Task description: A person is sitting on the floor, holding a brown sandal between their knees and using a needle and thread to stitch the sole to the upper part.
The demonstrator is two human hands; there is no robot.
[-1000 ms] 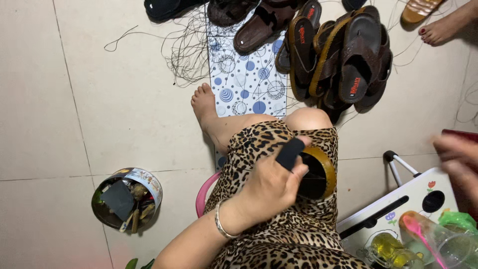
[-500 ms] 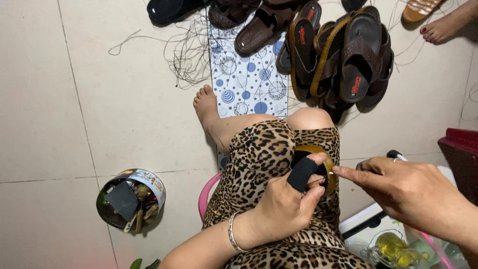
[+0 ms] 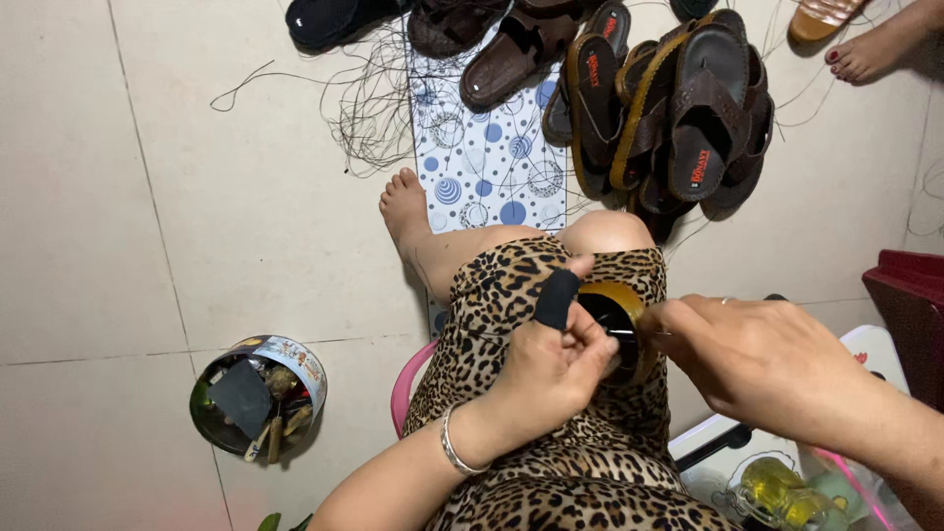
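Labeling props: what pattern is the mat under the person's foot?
The mat is white with blue dots and circles, best seen in the head view.

One view only, from the head, looking steeply down over the lap onto the tiled floor (image 3: 177,197). It sits close to both hands at bottom centre. The sandals (image 3: 678,108) lie farther off along the top edge.

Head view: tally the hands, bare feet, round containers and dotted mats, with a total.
Hands: 2, left hand, right hand
Bare feet: 2, own foot, another person's foot
Round containers: 2, yellow-rimmed container on the lap, tool tin on the floor
Dotted mat: 1
Total: 7
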